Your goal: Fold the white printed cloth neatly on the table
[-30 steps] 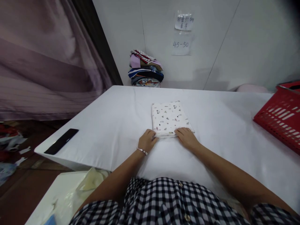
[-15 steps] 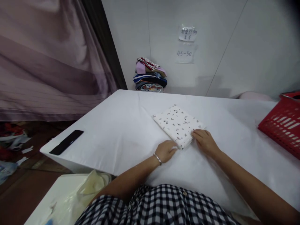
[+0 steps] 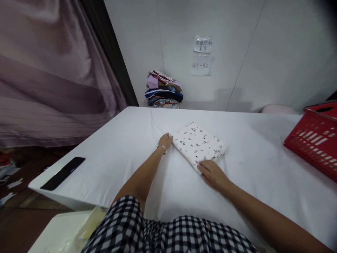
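head view: left of the basket (image 3: 314,142) lies the cloth (image 3: 198,143); left hand (image 3: 165,141) and right hand (image 3: 213,174) touch its corners, fingers curled, pinch unclear. i'd square the layers gently, without dragging.

The left hand (image 3: 165,141) touches the left corner of a folded, printed white cloth (image 3: 197,142) on the white counter (image 3: 118,147), while the right hand (image 3: 213,174) rests its fingers on the near corner. A flat black slab (image 3: 63,173) lies toward the left end, a red basket (image 3: 314,138) stands at the right, and beyond the far edge stacked fabrics (image 3: 163,92) rise, lower and left of 2 paper notes (image 3: 200,65).
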{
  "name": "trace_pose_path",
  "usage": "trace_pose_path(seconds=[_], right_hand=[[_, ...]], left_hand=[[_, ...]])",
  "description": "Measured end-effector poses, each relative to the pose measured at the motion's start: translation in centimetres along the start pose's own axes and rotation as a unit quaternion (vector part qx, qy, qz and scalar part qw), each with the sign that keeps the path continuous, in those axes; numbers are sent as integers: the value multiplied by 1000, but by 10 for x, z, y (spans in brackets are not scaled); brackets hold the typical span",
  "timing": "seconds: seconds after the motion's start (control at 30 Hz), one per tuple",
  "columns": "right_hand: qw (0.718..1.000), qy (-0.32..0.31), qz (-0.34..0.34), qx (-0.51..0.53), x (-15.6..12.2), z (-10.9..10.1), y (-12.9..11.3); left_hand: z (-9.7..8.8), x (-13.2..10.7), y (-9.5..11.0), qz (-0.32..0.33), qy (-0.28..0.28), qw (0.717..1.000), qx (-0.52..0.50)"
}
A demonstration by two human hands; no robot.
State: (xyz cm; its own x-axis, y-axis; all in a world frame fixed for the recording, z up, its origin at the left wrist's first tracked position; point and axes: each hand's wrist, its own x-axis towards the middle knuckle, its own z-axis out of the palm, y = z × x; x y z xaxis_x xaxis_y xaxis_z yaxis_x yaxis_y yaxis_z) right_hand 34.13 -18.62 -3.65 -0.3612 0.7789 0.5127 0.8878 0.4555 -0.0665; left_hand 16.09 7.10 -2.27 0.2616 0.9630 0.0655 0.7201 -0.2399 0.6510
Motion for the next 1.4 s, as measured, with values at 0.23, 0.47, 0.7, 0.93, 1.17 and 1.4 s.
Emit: trace_pose_path(seconds=[0.23, 0.47, 0.7, 0.93, 1.17, 1.4], right_hand=[[999, 51, -8, -12, -16, -4, 13], [998, 21, 54, -23, -57, -22, 46], [996, -12, 76, -45, -54, -21, 29], [980, 10, 129, -153, -89, -50, 101], [985, 34, 134, -101, -51, -45, 74], [995, -9, 90, -41, -33, -20, 28]], left_hand=[[0, -2, 3, -13, -34, 999, 8], [-5, -54, -5, 7, -51, 999, 5], [-8, -47, 8, 10, -48, 997, 56], [9, -110, 26, 72, -177, 981, 32], [9, -142, 35, 127, -196, 971, -52], [18, -124, 36, 49, -169, 981, -76]])
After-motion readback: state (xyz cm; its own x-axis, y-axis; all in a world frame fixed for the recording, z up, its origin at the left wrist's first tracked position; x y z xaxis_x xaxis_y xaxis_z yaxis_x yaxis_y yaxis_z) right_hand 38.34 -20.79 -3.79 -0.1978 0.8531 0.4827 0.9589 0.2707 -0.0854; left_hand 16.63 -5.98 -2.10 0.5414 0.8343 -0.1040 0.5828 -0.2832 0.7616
